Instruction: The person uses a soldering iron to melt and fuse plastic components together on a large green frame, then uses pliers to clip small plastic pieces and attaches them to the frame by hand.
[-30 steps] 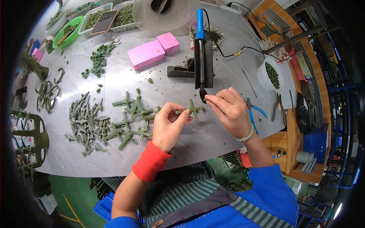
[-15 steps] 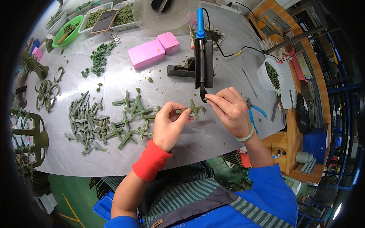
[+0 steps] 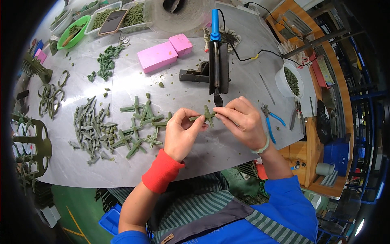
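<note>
Both hands hold one green cross-shaped plastic part (image 3: pixel 207 116) just above the grey table (image 3: pixel 227 142). My left hand (image 3: pixel 183 132), with a red wristband, pinches its left arm. My right hand (image 3: pixel 241 122) grips its right side. The part sits right under the tip of a blue-handled soldering iron (image 3: pixel 215 53) resting in a black stand (image 3: pixel 203 75). To the left lie several more green cross parts (image 3: pixel 140 126) and a heap of green sticks (image 3: pixel 91 126).
Two pink blocks (image 3: pixel 164 53) lie behind the parts. Blue-handled cutters (image 3: pixel 270 120) and pliers (image 3: pixel 295 114) rest to the right, near a white cup of green bits (image 3: pixel 290 79). Trays of green pieces (image 3: pixel 101 18) stand at the back left; green rings (image 3: pixel 50 97) at far left.
Both hands stay together at the iron's tip; the cross part has shifted only slightly between the fingers.
</note>
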### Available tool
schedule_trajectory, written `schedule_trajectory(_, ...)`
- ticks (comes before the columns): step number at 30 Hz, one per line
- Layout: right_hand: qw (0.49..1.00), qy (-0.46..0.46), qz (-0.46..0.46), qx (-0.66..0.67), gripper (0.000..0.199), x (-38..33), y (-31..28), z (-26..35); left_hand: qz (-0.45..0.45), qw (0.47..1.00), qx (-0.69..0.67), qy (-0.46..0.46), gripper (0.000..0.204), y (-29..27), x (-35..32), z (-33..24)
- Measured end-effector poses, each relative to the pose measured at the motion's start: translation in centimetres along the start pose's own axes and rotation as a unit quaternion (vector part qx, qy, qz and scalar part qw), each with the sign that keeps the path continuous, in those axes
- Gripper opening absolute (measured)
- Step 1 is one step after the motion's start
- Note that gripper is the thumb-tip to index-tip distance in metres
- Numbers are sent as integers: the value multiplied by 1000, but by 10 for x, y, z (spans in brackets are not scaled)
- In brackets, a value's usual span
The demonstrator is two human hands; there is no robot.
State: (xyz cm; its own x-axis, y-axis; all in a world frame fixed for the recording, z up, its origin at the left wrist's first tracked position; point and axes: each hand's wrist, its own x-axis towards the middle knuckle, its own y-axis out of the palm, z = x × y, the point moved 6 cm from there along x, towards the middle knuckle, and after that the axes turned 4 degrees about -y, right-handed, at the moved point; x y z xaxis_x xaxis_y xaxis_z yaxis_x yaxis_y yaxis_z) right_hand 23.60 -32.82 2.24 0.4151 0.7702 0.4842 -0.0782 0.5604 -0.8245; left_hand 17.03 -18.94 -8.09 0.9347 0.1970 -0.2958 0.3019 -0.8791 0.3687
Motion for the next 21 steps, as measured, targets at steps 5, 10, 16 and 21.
schedule_trajectory(5, 1000, 4, -4, 27, 23, -2, 4, 1, 3, 1000, 2, 8, 13, 0, -2, -1)
schedule_trajectory(10, 1000, -1, -5, 26, 23, -1, 5, 4, 4, 1000, 14, 11, 13, 2, -5, -5)
schedule_trajectory(16, 996, 56, -18, 71, 21, -7, -4, 9, -10, 995, 67, 72, 13, -12, -18, -27)
schedule_trajectory(21, 995, 77, 15, 68, 16, -29, -6, 12, -186, 867, 398, 234, 14, -94, -24, -92)
